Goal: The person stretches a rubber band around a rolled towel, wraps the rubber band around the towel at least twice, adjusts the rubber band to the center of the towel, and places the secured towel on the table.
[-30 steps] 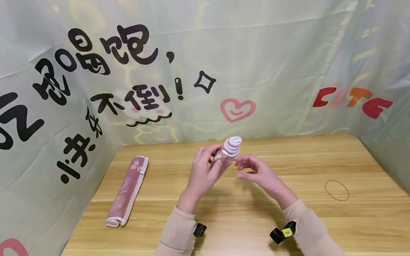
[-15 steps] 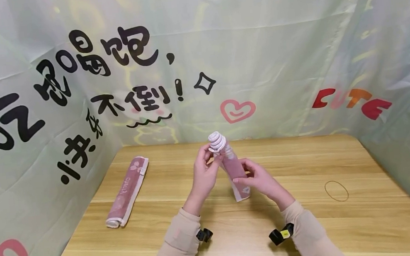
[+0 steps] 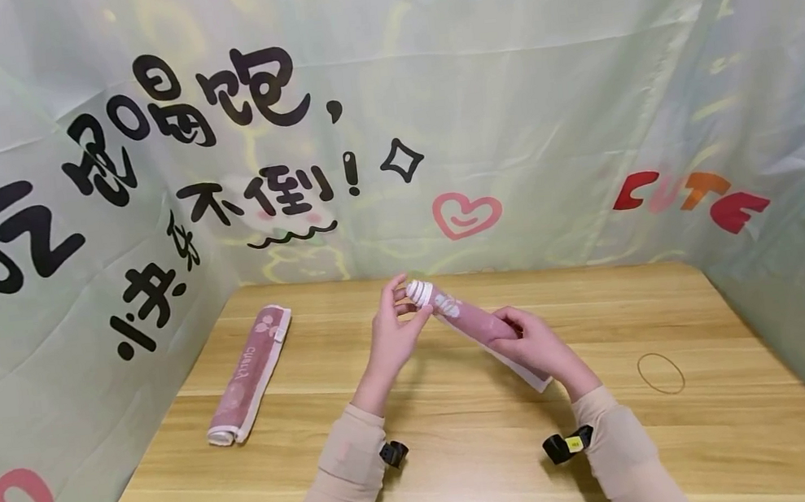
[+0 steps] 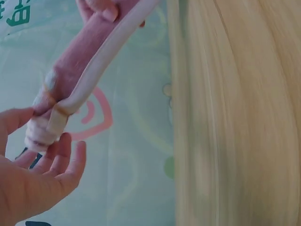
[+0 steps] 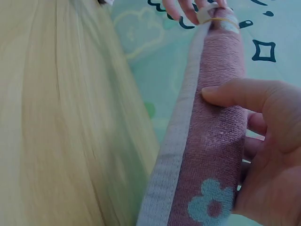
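A rolled pink towel [image 3: 480, 326] with white edges slants in the air between both hands. My right hand [image 3: 536, 345] grips it along its lower part, the thumb lying across the top in the right wrist view. My left hand [image 3: 394, 330] holds its upper end between thumb and fingers. Around that end runs a thin tan rubber band [image 5: 225, 20], beside the left fingertips in the left wrist view. Part of the towel's lower end is hidden behind the right hand in the head view.
A second rolled pink towel [image 3: 249, 375] lies at the left of the wooden table [image 3: 441, 476]. On the right lies a loose rubber band [image 3: 661, 373]. Printed cloth hangings [image 3: 542, 105] enclose the back and sides.
The towel has swung from pointing away, through steep, to a slant with its lower end to the right. My right hand, free at first, has taken hold of it. The left hand stays at the banded end.
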Motion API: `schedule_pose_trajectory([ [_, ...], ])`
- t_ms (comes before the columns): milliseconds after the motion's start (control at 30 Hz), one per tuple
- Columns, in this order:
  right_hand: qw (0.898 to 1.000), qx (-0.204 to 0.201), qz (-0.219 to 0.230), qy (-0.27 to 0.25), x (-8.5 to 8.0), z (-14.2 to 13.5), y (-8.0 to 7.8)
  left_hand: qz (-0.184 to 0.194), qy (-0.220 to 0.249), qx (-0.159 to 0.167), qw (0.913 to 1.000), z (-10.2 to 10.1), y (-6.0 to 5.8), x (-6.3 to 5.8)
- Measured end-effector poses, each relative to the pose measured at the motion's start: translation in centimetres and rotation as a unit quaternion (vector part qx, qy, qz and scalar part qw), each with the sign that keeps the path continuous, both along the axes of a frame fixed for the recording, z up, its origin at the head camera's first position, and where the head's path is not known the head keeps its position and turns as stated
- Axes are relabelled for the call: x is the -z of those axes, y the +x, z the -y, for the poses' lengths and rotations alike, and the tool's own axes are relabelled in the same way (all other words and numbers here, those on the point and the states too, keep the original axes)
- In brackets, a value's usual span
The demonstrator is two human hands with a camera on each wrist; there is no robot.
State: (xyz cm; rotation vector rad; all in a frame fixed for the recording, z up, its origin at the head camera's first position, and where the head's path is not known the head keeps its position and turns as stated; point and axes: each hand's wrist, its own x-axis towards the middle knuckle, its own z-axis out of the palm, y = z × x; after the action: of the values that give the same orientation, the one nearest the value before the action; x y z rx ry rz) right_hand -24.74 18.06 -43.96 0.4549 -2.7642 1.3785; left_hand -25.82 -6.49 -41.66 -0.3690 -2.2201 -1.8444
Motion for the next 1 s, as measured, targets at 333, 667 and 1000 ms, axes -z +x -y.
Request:
schedule_pose_trajectory([
  [333, 0.992, -0.004, -0.081, 0.095, -0.4, -1.6, -0.2, -0.09, -0.311, -0.013, 0.9461, 0.8, 0.1, 0.3],
  [667, 0.983, 0.007, -0.128, 0.129, -0.8, -1.4, -0.2, -0.093, -0.329, -0.026, 0.9395, -0.2, 0.6, 0.6],
  [1000, 0.979, 0.01, -0.135, 0.15, -0.7, -1.4, -0.2, -0.102, -0.369, -0.011, 0.9236, -0.1, 0.6, 0.7],
])
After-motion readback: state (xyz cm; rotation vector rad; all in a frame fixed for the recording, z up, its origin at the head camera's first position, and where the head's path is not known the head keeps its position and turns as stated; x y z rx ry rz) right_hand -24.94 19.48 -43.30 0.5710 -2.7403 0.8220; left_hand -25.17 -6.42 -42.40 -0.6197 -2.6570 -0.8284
